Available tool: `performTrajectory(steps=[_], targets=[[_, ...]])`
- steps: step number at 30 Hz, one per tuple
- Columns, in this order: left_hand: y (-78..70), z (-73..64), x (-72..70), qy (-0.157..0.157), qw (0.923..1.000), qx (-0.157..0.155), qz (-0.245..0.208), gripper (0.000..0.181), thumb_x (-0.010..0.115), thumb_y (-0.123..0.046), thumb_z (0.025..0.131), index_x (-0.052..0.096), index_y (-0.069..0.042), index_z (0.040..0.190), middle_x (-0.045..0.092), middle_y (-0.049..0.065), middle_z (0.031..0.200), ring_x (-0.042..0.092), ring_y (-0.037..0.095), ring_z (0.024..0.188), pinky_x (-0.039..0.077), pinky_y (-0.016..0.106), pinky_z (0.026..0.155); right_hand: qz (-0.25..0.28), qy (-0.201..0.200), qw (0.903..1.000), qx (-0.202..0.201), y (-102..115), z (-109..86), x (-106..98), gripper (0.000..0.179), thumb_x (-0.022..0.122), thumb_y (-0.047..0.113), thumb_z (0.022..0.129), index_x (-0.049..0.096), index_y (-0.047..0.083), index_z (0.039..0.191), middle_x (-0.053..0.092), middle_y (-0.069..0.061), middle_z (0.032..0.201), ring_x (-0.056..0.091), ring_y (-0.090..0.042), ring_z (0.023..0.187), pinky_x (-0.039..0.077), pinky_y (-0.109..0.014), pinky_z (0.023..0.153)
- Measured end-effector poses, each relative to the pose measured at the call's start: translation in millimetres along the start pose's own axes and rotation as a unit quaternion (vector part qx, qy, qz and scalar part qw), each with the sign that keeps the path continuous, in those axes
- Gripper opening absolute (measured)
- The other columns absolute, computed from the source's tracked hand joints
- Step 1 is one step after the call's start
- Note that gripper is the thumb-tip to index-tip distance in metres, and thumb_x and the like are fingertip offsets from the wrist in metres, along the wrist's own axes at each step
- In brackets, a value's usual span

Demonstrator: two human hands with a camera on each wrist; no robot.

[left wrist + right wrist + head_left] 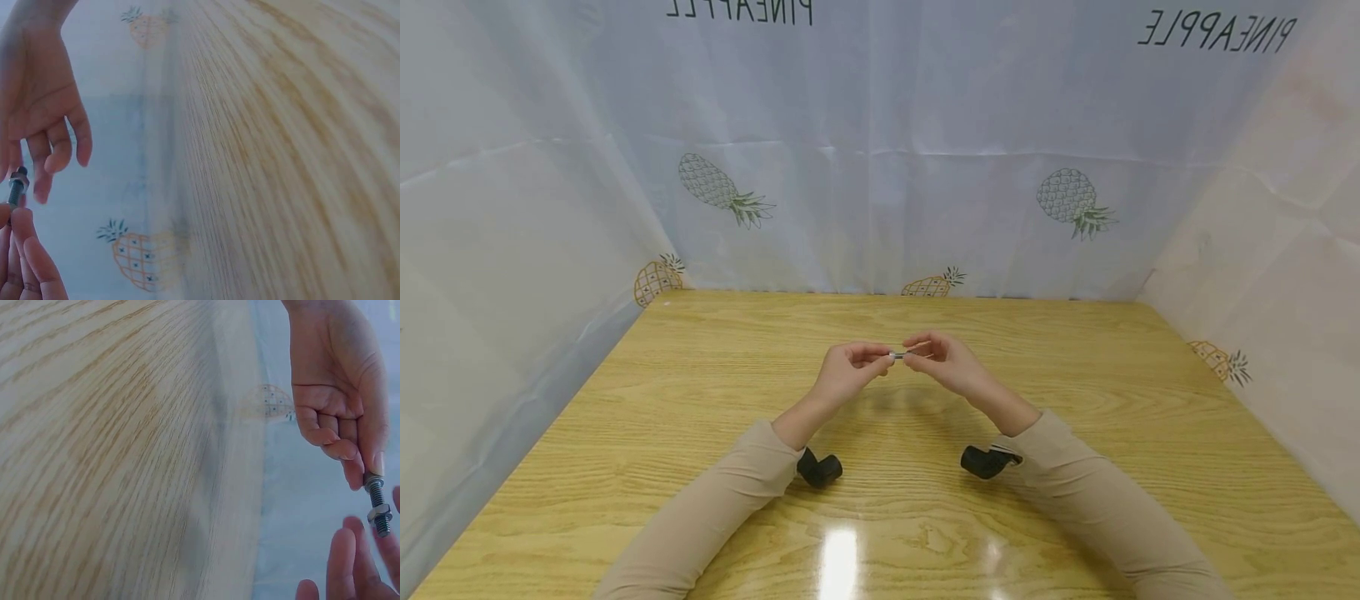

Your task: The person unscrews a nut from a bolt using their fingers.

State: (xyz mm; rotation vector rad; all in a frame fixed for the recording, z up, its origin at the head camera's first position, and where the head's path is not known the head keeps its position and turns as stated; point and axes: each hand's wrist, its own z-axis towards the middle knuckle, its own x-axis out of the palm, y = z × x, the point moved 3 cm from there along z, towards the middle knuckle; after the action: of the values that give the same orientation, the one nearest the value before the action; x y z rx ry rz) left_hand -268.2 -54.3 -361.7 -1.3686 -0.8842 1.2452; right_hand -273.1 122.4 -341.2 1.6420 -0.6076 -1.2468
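Note:
A metal bolt (377,495) is held above the table, its head pinched between the thumb and fingers of my left hand (841,375). Partway along the thread sits a hex nut (379,514), with the threaded end protruding beyond it. My right hand (953,367) is at the nut's end, thumb and fingers parted around it. In the right wrist view, its fingers spread just below the bolt; whether one touches the nut cannot be made out.
A wood-grain table (880,517) lies beneath both hands. White curtains (880,208) printed with pineapples enclose its back and sides. Black wrist-camera mounts (981,461) stick out beside the sleeves.

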Motion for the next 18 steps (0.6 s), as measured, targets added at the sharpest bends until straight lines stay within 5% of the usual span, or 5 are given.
performTrajectory(steps=[10, 18], targets=[[-2.1, -1.3, -0.5, 0.003, 1.0000, -0.008, -0.005, 0.030, 0.065, -0.020, 0.089, 0.066, -0.003, 0.113, 0.068, 0.017, 0.109, 0.064, 0.008, 0.082, 0.050, 0.046, 0.090, -0.007, -0.002, 0.9999, -0.011, -0.8, 0.8, 0.3, 0.036, 0.060, 0.020, 0.092, 0.055, 0.004, 0.124, 0.059, -0.018, 0.121, 0.060, -0.030, 0.105, 0.048, -0.047, 0.093], [-13.0, -6.7, -1.6, 0.004, 0.9999, -0.016, 0.000, 0.029, 0.063, -0.015, 0.090, 0.065, 0.001, 0.113, 0.067, 0.020, 0.109, 0.064, 0.010, 0.081, 0.049, 0.048, 0.090, 0.002, 0.018, 0.9998, 0.001, -1.3, -0.3, 0.3, 0.041, 0.051, 0.031, 0.097, 0.055, 0.001, 0.124, 0.063, -0.021, 0.116, 0.059, -0.037, 0.107, 0.045, -0.050, 0.096]])
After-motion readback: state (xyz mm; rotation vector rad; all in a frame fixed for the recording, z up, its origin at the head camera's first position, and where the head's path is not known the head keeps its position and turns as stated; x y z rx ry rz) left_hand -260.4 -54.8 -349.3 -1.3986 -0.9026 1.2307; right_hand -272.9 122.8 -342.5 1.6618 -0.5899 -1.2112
